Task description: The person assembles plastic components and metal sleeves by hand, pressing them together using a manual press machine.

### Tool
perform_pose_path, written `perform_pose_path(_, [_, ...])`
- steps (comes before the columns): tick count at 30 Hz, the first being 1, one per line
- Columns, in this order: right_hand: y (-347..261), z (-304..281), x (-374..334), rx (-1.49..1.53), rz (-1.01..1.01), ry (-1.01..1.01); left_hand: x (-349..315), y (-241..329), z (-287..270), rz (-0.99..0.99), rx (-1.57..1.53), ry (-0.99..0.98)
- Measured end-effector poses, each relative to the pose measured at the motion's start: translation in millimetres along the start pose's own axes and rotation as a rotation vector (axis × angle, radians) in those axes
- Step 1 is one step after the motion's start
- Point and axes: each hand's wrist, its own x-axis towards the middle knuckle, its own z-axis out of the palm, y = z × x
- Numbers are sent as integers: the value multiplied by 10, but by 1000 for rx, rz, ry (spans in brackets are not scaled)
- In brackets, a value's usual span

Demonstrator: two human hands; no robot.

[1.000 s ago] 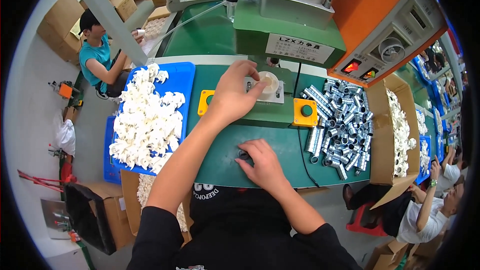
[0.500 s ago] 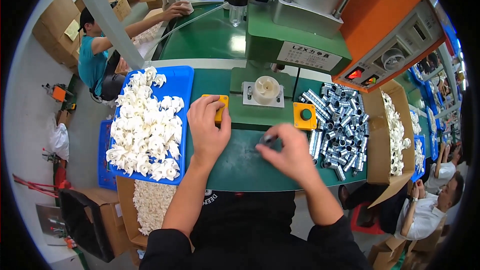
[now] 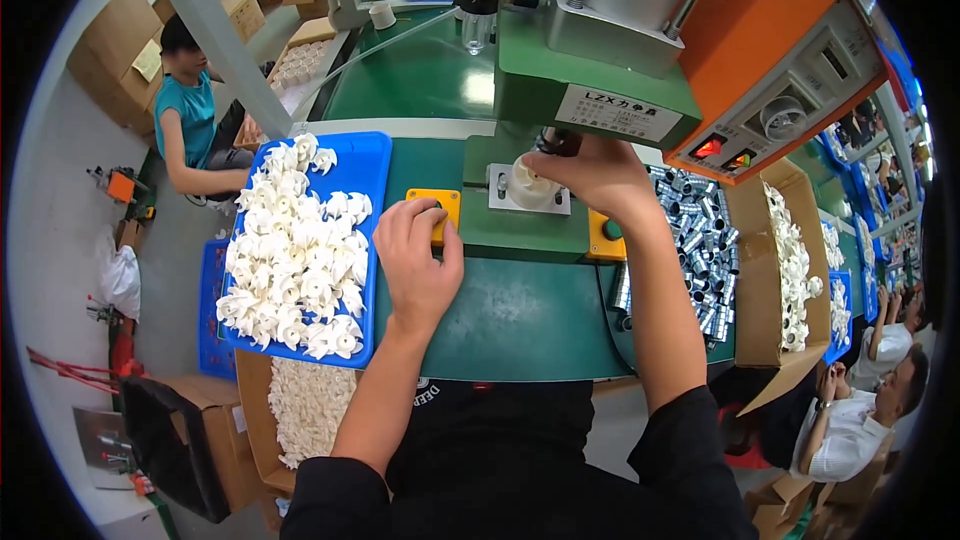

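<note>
My right hand (image 3: pixel 605 175) reaches under the green press head (image 3: pixel 540 80), fingers closed round a short metal sleeve (image 3: pixel 547 140) just below the ram. Most of the sleeve is hidden by the fingers. Beneath it, a white plastic impeller (image 3: pixel 528 183) sits in the round holder on the silver plate (image 3: pixel 500 202). My left hand (image 3: pixel 415 255) rests over the left yellow button box (image 3: pixel 449 230), thumb apart from the fingers and nothing held. The right yellow button box (image 3: pixel 603 245) is partly covered by my right wrist.
A blue tray (image 3: pixel 378 165) heaped with white impellers stands at left. Several silver metal sleeves (image 3: pixel 700 270) lie piled at right, beside a cardboard box (image 3: pixel 757 290) of white parts. The orange control box (image 3: pixel 770 40) overhangs the right side. A co-worker (image 3: pixel 190 120) sits at far left.
My right hand has gone from the near table up to beneath the press ram, carrying the metal sleeve. My left hand stays at its button box. The co-worker's arm has drawn back from the far table.
</note>
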Motion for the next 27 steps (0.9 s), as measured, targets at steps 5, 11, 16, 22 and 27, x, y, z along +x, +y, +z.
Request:
perform_pose_path(5, [147,37,-208,122,-22,98,-3,13,-4,4,24,-9])
perform_pose_path(11, [574,480,-882,-33,-551,263,-36,-14,-22,14,88,5])
perform_pose_path(16, [899,782,-1350,-146,-464,32,16,83,-13,-12,99,-41])
perform_pose_path(22, [796,485,-1338,-238,-469,212,11,39,-36,-39,120,-61])
perform_pose_path(27, [1230,262,-1160,-503,-299,547,57,88,0,-40,93,-47])
